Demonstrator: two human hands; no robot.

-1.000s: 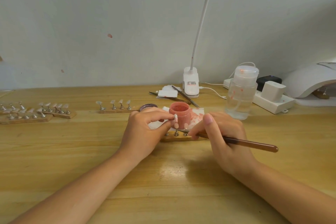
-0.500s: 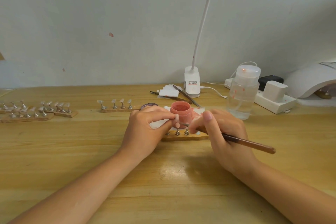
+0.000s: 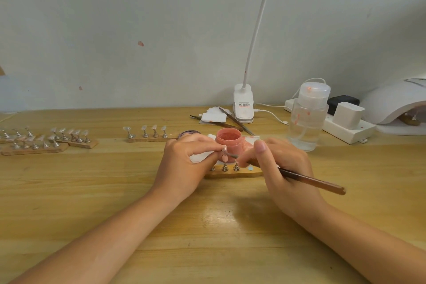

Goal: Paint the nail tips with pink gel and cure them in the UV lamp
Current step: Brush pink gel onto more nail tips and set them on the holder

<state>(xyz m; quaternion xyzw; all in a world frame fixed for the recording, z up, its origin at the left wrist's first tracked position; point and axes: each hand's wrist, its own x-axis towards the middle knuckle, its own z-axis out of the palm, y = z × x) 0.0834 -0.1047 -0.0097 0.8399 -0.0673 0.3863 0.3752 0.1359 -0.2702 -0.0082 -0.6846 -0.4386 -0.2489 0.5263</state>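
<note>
My left hand (image 3: 184, 163) pinches a pink nail tip (image 3: 224, 154) between thumb and forefinger, just in front of the open jar of pink gel (image 3: 229, 140). My right hand (image 3: 283, 168) grips a brown brush (image 3: 311, 181), its bristle end touching the nail tip. Below them lies a wooden strip (image 3: 232, 172) with small metal holders. The white UV lamp (image 3: 396, 104) stands at the far right, with a strip of holders inside its opening.
More wooden strips with clear nail tips lie at the left (image 3: 46, 139) and at centre left (image 3: 147, 134). A clear pump bottle (image 3: 307, 117), a white power strip (image 3: 345, 127), a clip lamp (image 3: 243, 106) and spare brushes (image 3: 232, 122) stand behind the jar.
My right hand has brought the brush tip up and to the left, from near the wooden strip onto the nail tip. My left hand holds the tip almost in the same place.
</note>
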